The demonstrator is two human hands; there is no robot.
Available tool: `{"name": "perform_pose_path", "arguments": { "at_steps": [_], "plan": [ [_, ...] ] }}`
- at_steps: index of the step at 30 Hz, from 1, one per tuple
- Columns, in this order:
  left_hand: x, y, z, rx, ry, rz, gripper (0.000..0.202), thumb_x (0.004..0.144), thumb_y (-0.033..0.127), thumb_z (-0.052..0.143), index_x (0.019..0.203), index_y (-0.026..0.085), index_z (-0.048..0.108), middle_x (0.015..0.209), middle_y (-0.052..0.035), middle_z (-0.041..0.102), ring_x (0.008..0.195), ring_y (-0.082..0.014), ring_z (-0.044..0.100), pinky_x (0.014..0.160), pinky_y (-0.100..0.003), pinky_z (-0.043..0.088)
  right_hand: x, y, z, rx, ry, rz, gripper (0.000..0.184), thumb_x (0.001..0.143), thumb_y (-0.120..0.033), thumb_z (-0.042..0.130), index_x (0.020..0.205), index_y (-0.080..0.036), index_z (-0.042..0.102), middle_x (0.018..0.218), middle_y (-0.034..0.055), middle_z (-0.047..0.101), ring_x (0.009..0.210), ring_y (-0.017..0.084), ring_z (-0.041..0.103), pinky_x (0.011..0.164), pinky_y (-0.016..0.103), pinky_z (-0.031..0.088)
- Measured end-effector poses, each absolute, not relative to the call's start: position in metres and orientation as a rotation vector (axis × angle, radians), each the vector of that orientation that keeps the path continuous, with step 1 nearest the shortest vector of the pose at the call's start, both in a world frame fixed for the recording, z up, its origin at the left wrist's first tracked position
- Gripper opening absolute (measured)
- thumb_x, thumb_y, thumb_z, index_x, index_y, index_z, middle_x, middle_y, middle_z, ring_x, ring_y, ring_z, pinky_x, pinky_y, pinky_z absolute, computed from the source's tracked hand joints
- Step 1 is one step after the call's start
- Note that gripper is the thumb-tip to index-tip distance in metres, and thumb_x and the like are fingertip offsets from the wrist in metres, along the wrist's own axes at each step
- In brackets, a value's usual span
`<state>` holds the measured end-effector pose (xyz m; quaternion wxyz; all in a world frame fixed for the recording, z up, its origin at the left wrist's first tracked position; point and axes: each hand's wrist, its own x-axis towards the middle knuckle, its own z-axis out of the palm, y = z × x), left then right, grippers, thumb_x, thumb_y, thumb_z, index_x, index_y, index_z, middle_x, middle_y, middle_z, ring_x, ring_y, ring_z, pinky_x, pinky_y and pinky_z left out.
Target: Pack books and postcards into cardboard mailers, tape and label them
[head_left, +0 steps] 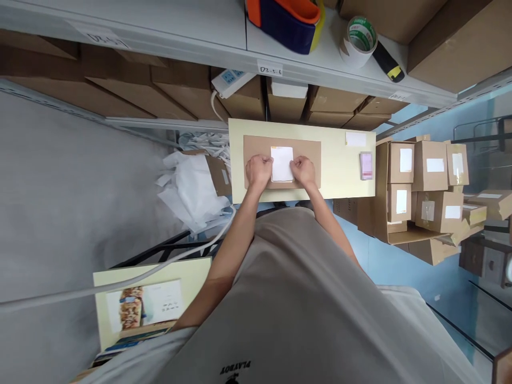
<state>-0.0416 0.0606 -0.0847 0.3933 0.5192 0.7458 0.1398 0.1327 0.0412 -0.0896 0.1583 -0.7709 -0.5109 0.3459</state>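
A flat brown cardboard piece [304, 148] lies on a small pale yellow table [340, 176]. A white label [282, 162] sits on the middle of the cardboard. My left hand [258, 170] rests closed at the label's left edge, and my right hand [304, 170] rests closed at its right edge. Both hands press or pinch the label's sides. What the fingers grip beneath is hidden.
A phone [366, 165] and a white sticker [356, 138] lie on the table's right. An open carton of small labelled boxes [424, 186] stands to the right. White packing paper [192, 189] is piled left. Shelves above hold a tape roll [360, 37] and a tape dispenser [286, 21].
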Motion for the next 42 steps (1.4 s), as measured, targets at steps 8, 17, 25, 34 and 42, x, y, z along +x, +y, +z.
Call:
{"name": "perform_pose_path", "arguments": {
  "at_steps": [8, 17, 25, 34, 42],
  "plan": [
    [-0.04, 0.063, -0.082, 1.372, 1.912, 0.297, 0.026, 0.101, 0.034, 0.064, 0.101, 0.018, 0.085, 0.122, -0.0208, 0.085, 0.12, -0.0379, 0.076, 0.106, -0.045, 0.053, 0.133, 0.043, -0.096, -2.238, -1.522, 0.957, 0.017, 0.1, -0.028, 0.064, 0.085, -0.024, 0.068, 0.098, 0.0083, 0.079, 0.095, 0.025, 0.072, 0.095, 0.035, 0.055],
    [-0.034, 0.062, -0.081, 1.444, 1.982, 0.189, 0.036, 0.105, 0.028, 0.055, 0.116, 0.014, 0.086, 0.128, -0.0217, 0.084, 0.125, -0.0372, 0.076, 0.11, -0.044, 0.055, 0.128, 0.045, -0.1, -2.307, -1.627, 0.85, 0.017, 0.103, -0.025, 0.061, 0.089, -0.022, 0.069, 0.11, 0.011, 0.081, 0.104, 0.027, 0.075, 0.103, 0.037, 0.057],
    [-0.034, 0.057, -0.092, 1.503, 1.956, 0.339, 0.027, 0.106, 0.027, 0.058, 0.113, 0.014, 0.08, 0.127, -0.0209, 0.083, 0.124, -0.0362, 0.077, 0.114, -0.045, 0.055, 0.13, 0.043, -0.092, -2.299, -1.596, 0.868, 0.016, 0.102, -0.027, 0.066, 0.087, -0.022, 0.071, 0.1, 0.0085, 0.081, 0.098, 0.026, 0.075, 0.1, 0.037, 0.058],
    [-0.039, 0.038, -0.105, 1.647, 1.819, 0.626, 0.043, 0.1, 0.018, 0.058, 0.141, 0.009, 0.066, 0.125, -0.0219, 0.079, 0.128, -0.035, 0.073, 0.12, -0.049, 0.053, 0.126, 0.022, -0.083, -2.12, -1.728, 0.734, 0.037, 0.107, -0.033, 0.064, 0.137, -0.012, 0.072, 0.127, 0.016, 0.078, 0.12, 0.029, 0.072, 0.114, 0.04, 0.055],
    [-0.036, 0.003, -0.111, 2.022, 1.454, 0.528, 0.07, 0.112, 0.033, 0.032, 0.176, 0.008, 0.045, 0.186, -0.0169, 0.039, 0.176, -0.0324, 0.032, 0.145, -0.055, 0.021, 0.097, -0.011, -0.099, -1.951, -2.216, 0.59, 0.072, 0.116, -0.03, 0.029, 0.182, -0.002, 0.029, 0.192, 0.02, 0.025, 0.181, 0.029, 0.019, 0.147, 0.051, 0.016]
  ]
}}
